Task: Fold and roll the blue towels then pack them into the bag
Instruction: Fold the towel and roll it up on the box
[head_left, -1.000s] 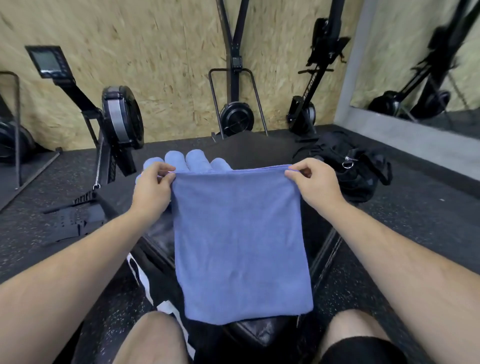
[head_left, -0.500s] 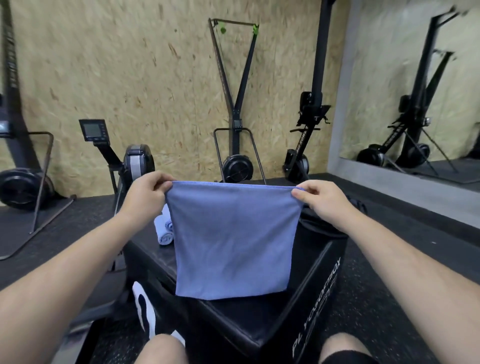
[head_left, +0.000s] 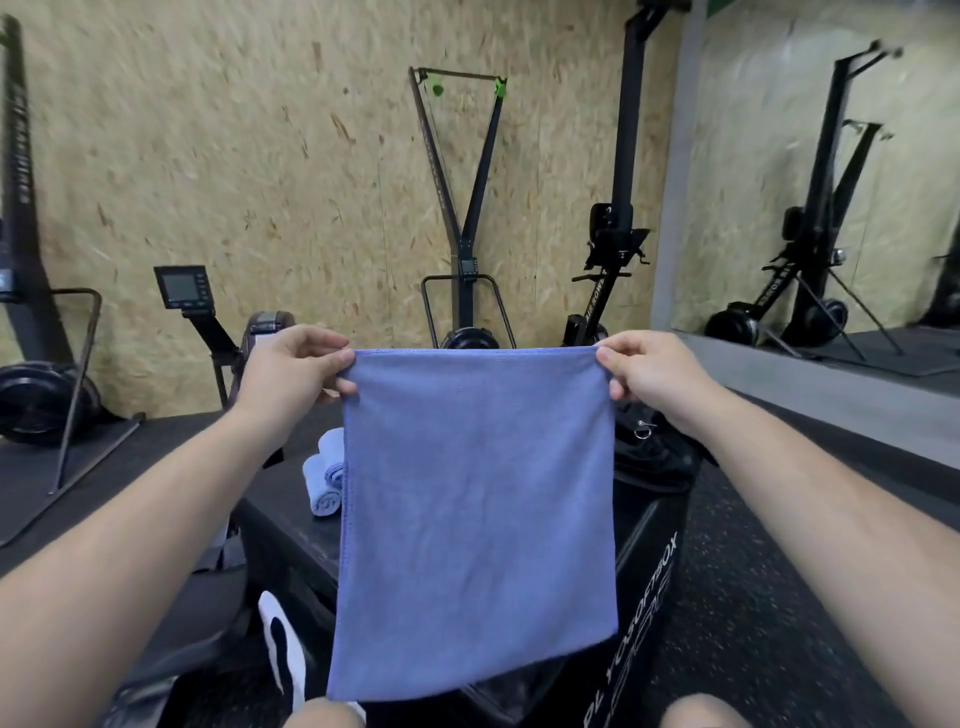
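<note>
A blue towel (head_left: 478, 514) hangs flat in front of me, held up by its top edge. My left hand (head_left: 291, 374) pinches its upper left corner and my right hand (head_left: 654, 374) pinches the upper right corner. Behind the towel's left edge, rolled blue towels (head_left: 324, 475) lie on top of a black soft plyo box (head_left: 291, 540). The black bag (head_left: 654, 452) sits on the box at the right, mostly hidden by the towel and my right forearm.
Rowing machines (head_left: 260, 332) and a ski trainer (head_left: 465, 208) stand along the chipboard wall. A wall mirror (head_left: 831, 182) is at the right. A black-and-white shoe (head_left: 283, 654) shows beside the box on the dark rubber floor, with my knees at the bottom.
The towel has been lifted higher and held out at arm's length, hanging clear above the box. My view has tilted up toward the wall, so the rolled towels and the bag sit lower.
</note>
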